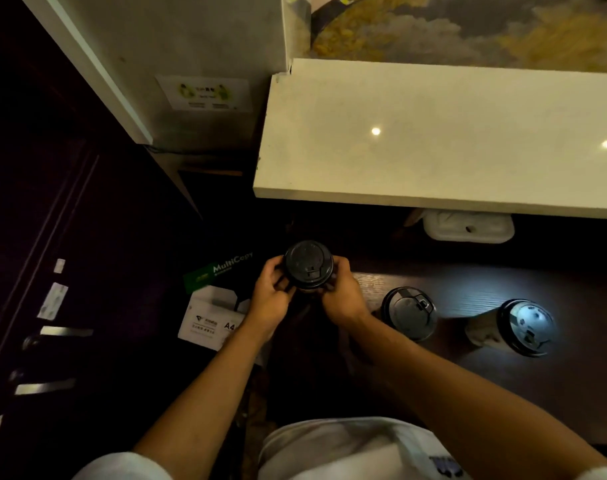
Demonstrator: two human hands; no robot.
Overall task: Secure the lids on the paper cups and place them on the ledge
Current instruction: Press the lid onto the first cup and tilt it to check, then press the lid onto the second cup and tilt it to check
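Glossy black plastic on the held cup's lid [308, 263], likewise on the two lidded cups [408, 311] standing on dark wood-grain counter [468, 289]. Polished, pale stone-like ledge [433, 133], mirroring ceiling lights. Printed cardboard on the A4 paper box [212, 306]. Soft white cloth shirt [347, 448].

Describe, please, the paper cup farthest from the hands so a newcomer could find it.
Below the pale stone ledge lies a dark wooden counter with two black-lidded cups. It is the right-hand paper cup, its lid brightly lit, unlike the dimmer middle cup.
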